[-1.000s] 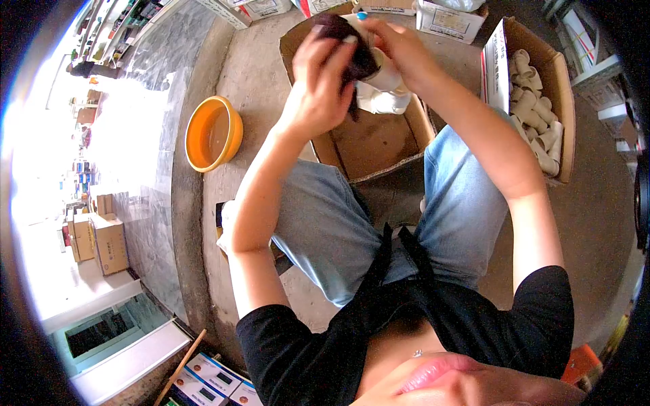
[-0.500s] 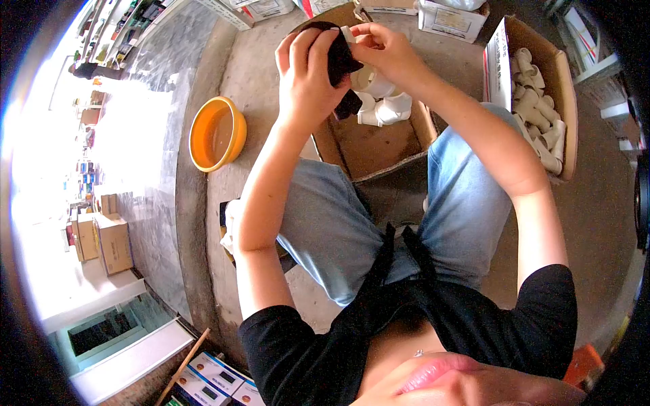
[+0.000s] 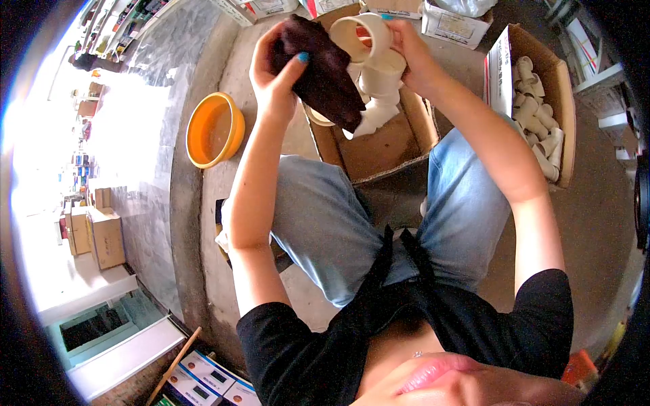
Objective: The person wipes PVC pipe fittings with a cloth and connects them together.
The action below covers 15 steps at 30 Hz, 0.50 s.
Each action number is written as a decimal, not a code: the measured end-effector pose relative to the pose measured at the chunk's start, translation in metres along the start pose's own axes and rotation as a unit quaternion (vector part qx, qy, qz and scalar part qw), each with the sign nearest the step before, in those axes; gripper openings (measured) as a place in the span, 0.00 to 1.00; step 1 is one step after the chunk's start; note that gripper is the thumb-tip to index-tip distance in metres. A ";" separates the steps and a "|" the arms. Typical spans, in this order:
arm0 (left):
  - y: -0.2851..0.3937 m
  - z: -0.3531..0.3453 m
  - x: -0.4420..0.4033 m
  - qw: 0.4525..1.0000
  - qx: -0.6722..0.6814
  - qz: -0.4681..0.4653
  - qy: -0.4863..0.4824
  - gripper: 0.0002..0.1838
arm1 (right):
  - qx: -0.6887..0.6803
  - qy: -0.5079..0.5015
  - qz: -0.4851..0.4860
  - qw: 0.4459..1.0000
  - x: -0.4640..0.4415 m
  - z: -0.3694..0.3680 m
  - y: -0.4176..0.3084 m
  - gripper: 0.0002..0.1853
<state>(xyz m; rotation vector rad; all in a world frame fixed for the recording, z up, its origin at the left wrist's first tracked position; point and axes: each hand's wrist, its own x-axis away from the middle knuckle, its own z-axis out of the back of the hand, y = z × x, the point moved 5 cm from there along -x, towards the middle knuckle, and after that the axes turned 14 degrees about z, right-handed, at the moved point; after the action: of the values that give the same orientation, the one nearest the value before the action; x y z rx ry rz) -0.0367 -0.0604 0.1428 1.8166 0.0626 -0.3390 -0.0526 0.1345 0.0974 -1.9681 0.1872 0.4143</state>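
My left hand (image 3: 274, 81) is closed round a dark brown cloth (image 3: 325, 71), its thumb pressed on top and the folds hanging down to the right. In my right hand (image 3: 412, 57) is a cream plastic pipe fitting (image 3: 384, 73), gripped at its right side with its round openings turned up. The cloth and the fitting are side by side; whether they touch cannot be made out. Both are above an open cardboard box (image 3: 379, 152). More cream pipe fittings (image 3: 372, 120) show below, partly covered by the cloth and the held fitting.
To the right stands a cardboard box (image 3: 567, 115) with several cream pipe elbows (image 3: 535, 111). An orange basin (image 3: 237, 139) is on the floor at the left. Further boxes (image 3: 455, 26) line the far side. My knees flank the open box.
The cloth has come away from the fitting's edge and now hangs in my left hand. My right hand has brought the fitting into fuller view, its openings showing.
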 end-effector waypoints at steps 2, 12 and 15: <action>0.002 0.008 -0.001 0.998 0.063 -0.002 -0.009 0.24 | -0.048 -0.001 -0.085 0.995 -0.001 -0.001 0.000 0.19; -0.004 0.021 -0.007 0.994 0.106 0.020 -0.015 0.23 | -0.052 0.023 -0.122 0.991 0.008 -0.009 -0.003 0.21; -0.005 0.019 -0.006 0.994 0.107 0.017 -0.025 0.23 | -0.052 -0.023 -0.098 0.994 0.006 -0.009 -0.004 0.18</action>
<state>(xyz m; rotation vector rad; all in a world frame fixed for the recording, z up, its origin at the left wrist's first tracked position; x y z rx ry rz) -0.0473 -0.0764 0.1358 2.0166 -0.0409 -0.3791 -0.0436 0.1285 0.1021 -2.0543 -0.0584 0.3456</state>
